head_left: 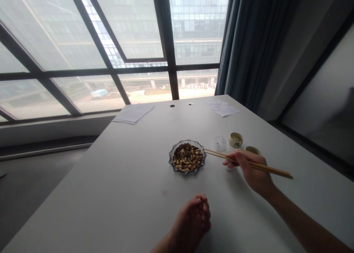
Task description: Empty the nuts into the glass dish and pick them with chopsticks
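A pair of wooden chopsticks (pixel 265 167) is held in my right hand (pixel 256 173), over the right part of the table. Their tips are close together and reach to the right rim of a scalloped glass dish (pixel 174 167). Inside that dish lies a mix of pale nuts (pixel 188 162) and darker small pieces, perhaps seeds. My left hand (pixel 192 218) rests near the front of the table with its fingers curled in, and nothing shows in them. Partly behind my right hand are an olive-green cup (pixel 253 150) and something clear that I cannot make out.
A small clear plastic box (pixel 220 143) stands right of the dish, beside a green cup with a dark character (pixel 235 139). Papers (pixel 134 113) lie at the table's far left, and another sheet (pixel 222 108) at the far right. Windows and a dark curtain (pixel 249 42) rise behind.
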Available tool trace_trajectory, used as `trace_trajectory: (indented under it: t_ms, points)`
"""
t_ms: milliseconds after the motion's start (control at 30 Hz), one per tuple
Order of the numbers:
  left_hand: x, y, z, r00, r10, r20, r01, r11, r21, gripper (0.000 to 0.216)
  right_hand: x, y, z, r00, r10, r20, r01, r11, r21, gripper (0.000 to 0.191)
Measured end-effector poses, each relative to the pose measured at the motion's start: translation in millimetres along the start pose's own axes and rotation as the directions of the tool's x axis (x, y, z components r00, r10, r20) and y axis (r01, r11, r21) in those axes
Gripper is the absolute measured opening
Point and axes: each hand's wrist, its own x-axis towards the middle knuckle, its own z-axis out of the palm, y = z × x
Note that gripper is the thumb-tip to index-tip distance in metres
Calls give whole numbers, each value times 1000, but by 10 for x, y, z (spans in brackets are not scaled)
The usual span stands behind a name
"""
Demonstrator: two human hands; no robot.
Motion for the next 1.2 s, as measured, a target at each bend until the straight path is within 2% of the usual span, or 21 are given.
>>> trace_trajectory:
  t_ms: [67,167,333,467,567,667,833,1067,1200]
  points:
    - [9,-5,1,1000,1,2,-1,1000,1,15,143,9,188,997,11,70,-8,999,-34,40]
    - [9,-10,7,1000,-10,-13,10,1000,0,16,328,-3,362,993,22,115,-9,993,-116,44]
    - [-8,-18,19,1000,-10,-19,10,1000,-14,15,430,-84,426,982,44,182,22,938,-347,44]
    - [1,-27,9,1000,-14,-16,14,1000,-6,14,400,-149,431,961,6,277,135,865,-484,42]
    - [18,-31,-9,1000,-17,0,17,1000,-5,15,414,-198,477,924,-25,382,252,791,-558,39]
    - [25,-35,-13,1000,0,11,0,1000,8,15,459,-245,562,893,9,451,303,728,-615,38]
    - [10,-42,18,1000,-5,-5,5,1000,13,15,497,-267,687,867,59,494,333,670,-664,41]
    - [-21,-55,56,1000,11,-2,-11,999,42,16,473,-202,691,856,-9,516,397,650,-648,45]
    - [-19,-58,49,1000,24,16,-25,999,48,16,486,-209,636,838,-33,545,422,673,-608,44]
